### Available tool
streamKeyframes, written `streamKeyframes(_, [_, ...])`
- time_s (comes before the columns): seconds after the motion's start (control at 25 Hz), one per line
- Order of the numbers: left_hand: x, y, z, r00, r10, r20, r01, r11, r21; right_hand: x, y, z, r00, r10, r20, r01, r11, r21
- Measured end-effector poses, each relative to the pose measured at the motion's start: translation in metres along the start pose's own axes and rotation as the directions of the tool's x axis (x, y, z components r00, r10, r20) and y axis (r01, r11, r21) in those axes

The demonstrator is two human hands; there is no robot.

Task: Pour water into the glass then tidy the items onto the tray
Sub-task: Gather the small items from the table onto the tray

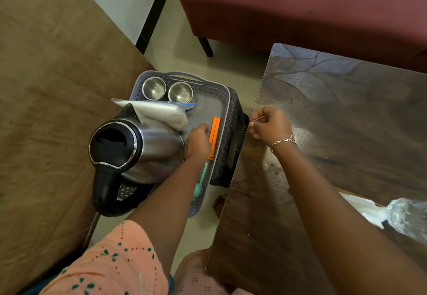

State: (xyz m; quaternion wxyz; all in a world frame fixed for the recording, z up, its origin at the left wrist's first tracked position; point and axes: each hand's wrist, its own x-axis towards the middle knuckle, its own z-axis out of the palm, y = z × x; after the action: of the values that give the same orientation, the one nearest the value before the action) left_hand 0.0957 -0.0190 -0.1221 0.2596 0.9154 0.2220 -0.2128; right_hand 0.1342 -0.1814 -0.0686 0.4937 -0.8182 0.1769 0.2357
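The left arm reaches down into the tray [227, 100]; the left hand [197, 142] lies between the kettle [150, 147] and an orange clip [214, 136], fingers bent, hold unclear. The right hand [270, 123], at the surface's [323, 133] left edge, is curled, pinching a thin metal piece [258, 118]. Two steel cups [154, 88] stand at the tray's far edge.

A grey tray [208, 110] carries a kettle [150, 147], two steel cups [154, 88], a bag [161, 114] and an orange clip [215, 137].

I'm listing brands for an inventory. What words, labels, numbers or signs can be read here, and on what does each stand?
None: no word, number or sign can be read anywhere in this view.
The kettle, the plastic bag, the orange clip and the tray show no label or print.
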Motion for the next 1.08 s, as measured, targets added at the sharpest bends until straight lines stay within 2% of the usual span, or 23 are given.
streamKeyframes(0.08, [-0.015, 0.006, -0.001, 0.996, 0.042, -0.081, -0.034, 0.995, 0.093, -0.003, 0.007, -0.007, 0.995, -0.086, -0.06, 0.073, 0.978, -0.196])
streamKeyframes(0.16, [-0.032, 0.018, 0.001, 0.976, 0.148, -0.158, -0.105, 0.961, 0.256, -0.008, 0.016, -0.015, 0.976, -0.191, -0.105, 0.128, 0.892, -0.433])
streamKeyframes(0.24, [-0.053, 0.038, 0.008, 0.939, 0.284, -0.193, -0.193, 0.902, 0.386, -0.02, 0.028, -0.03, 0.951, -0.284, -0.121, 0.168, 0.804, -0.57])
streamKeyframes(0.36, [-0.083, 0.081, 0.024, 0.889, 0.406, -0.21, -0.313, 0.876, 0.368, -0.038, 0.05, -0.065, 0.942, -0.321, -0.099, 0.175, 0.721, -0.671])
streamKeyframes(0.6, [-0.149, 0.182, 0.078, 0.837, 0.507, -0.206, -0.454, 0.853, 0.257, -0.078, 0.111, -0.16, 0.927, -0.337, -0.163, 0.137, 0.71, -0.69])
streamKeyframes(0.84, [-0.209, 0.276, 0.141, 0.76, 0.644, -0.086, -0.611, 0.754, 0.24, -0.105, 0.179, -0.271, 0.909, -0.289, -0.3, 0.017, 0.746, -0.666])
streamKeyframes(0.96, [-0.236, 0.321, 0.173, 0.701, 0.713, 0.009, -0.695, 0.68, 0.231, -0.116, 0.212, -0.324, 0.883, -0.261, -0.39, -0.036, 0.791, -0.611])
streamKeyframes(1.08, [-0.262, 0.356, 0.208, 0.601, 0.785, 0.153, -0.791, 0.555, 0.259, -0.13, 0.255, -0.371, 0.875, -0.199, -0.442, -0.077, 0.844, -0.531])
